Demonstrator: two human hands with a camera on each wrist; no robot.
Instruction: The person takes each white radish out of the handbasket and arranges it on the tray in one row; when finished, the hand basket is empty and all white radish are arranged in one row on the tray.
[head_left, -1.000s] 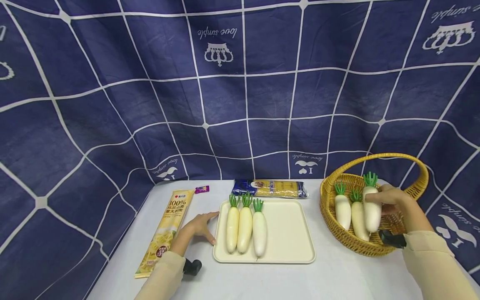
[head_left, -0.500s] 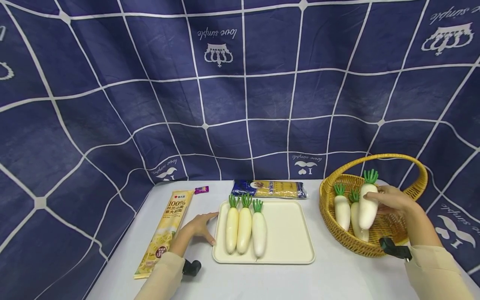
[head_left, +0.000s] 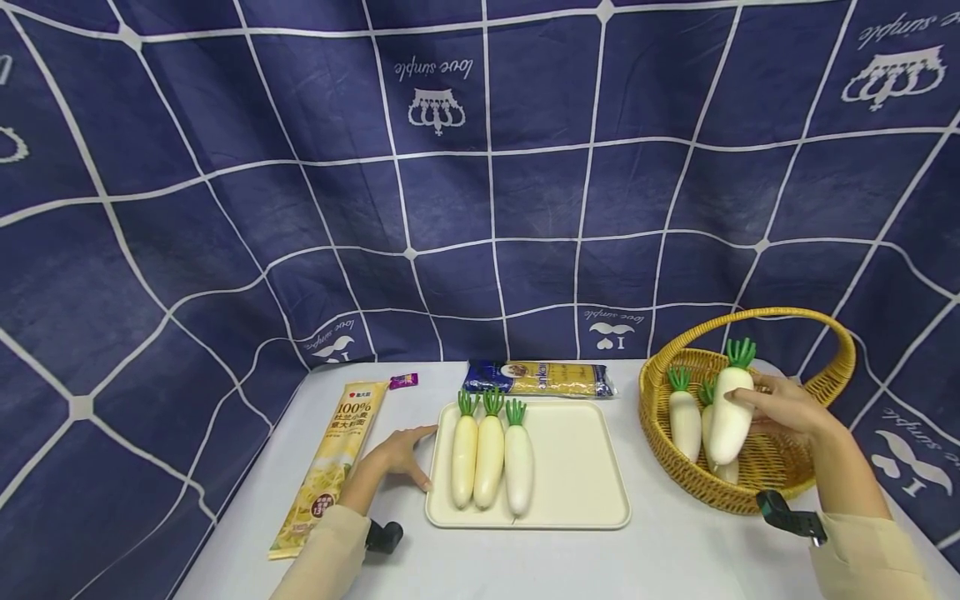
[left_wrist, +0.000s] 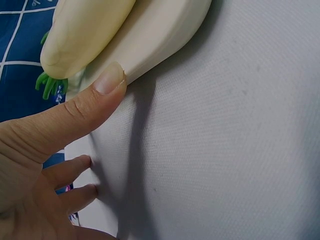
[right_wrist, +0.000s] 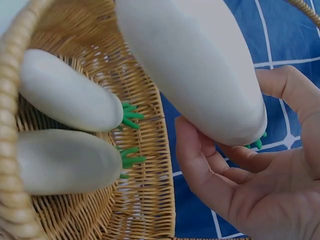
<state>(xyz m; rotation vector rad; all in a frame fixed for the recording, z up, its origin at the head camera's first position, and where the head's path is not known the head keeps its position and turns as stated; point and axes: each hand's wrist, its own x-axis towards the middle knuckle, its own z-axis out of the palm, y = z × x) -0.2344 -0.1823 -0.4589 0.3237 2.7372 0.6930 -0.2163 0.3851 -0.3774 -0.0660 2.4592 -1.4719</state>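
Note:
My right hand grips a white radish with green leaf stubs near its top end. It is tilted, leaves up, over the wicker basket. Two other radishes lie in the basket; the right wrist view shows one white radish beside a second white radish. My left hand has its thumb touching the left edge of the cream tray, fingers spread loosely. On the tray's left half lie two yellowish radishes and a whiter radish, side by side, leaves pointing away.
A yellow noodle packet lies left of my left hand. Behind the tray is a blue and yellow pasta packet, and a small purple packet sits at the back left. The basket's handle arches above it. Blue cloth surrounds the table.
My right hand has lifted the radish from the others in the basket and moved it slightly left, tilting it. My left hand and the tray stay in place.

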